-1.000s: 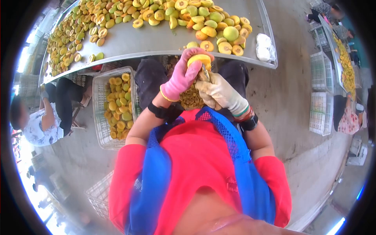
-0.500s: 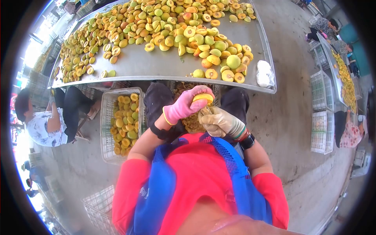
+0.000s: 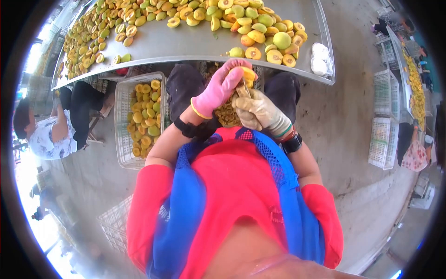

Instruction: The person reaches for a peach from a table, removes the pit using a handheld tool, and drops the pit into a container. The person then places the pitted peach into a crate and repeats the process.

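Note:
My left hand (image 3: 220, 89), in a pink glove, is closed around a yellow peach half (image 3: 248, 77), which shows past the fingers on the right. Just below and to the right, my right hand (image 3: 258, 109), in a cream glove, is closed with its thumb side against the fruit. Whatever it grips is hidden in the fingers, apart from a narrow brownish piece that I cannot identify. Both hands are over my lap, in front of the metal table (image 3: 195, 69). Below them, brownish scraps (image 3: 226, 115) show between my knees.
Many cut peaches (image 3: 241, 21) lie heaped on the table, with a white bundle (image 3: 321, 59) at its right corner. A white crate (image 3: 121, 128) of peach halves stands left of my legs. People sit at left and far right, near stacked crates (image 3: 383, 139).
The view has tipped, so the table and crate sit higher in the picture. My left hand has turned the peach half, and my right hand is pressed closer beneath it.

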A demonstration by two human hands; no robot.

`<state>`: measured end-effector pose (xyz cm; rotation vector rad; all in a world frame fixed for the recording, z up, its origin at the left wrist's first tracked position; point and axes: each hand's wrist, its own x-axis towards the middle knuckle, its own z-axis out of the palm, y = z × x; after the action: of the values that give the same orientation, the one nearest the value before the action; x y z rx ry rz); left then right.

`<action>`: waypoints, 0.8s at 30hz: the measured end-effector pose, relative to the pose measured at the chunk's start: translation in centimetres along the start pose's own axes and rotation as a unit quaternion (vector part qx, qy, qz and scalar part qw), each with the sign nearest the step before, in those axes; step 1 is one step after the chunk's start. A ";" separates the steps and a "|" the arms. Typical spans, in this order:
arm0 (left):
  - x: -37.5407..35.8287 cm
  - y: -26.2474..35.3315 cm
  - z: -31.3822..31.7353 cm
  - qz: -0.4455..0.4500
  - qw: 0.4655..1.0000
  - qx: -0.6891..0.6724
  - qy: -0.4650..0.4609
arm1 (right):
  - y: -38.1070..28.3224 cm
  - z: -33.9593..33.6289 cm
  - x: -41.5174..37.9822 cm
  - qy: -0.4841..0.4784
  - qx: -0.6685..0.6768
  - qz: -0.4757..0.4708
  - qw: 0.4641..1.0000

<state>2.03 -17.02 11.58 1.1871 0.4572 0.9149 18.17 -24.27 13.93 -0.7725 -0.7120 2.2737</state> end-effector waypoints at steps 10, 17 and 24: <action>-3.6 3.2 -6.2 0.012 0.955 0.031 0.293 | 2.7 -0.8 2.6 0.101 -0.133 -0.148 0.975; -13.6 5.7 -17.4 -0.172 0.522 0.742 0.385 | 4.9 -4.1 4.1 0.215 -0.053 0.035 0.975; -0.6 1.8 -10.9 -0.012 0.749 0.637 0.181 | 4.1 -4.8 3.6 0.216 -0.092 -0.040 0.971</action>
<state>-6.92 -10.95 9.44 2.2149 1.5776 0.7600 17.56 -23.11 6.80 -1.2528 -0.7325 1.8902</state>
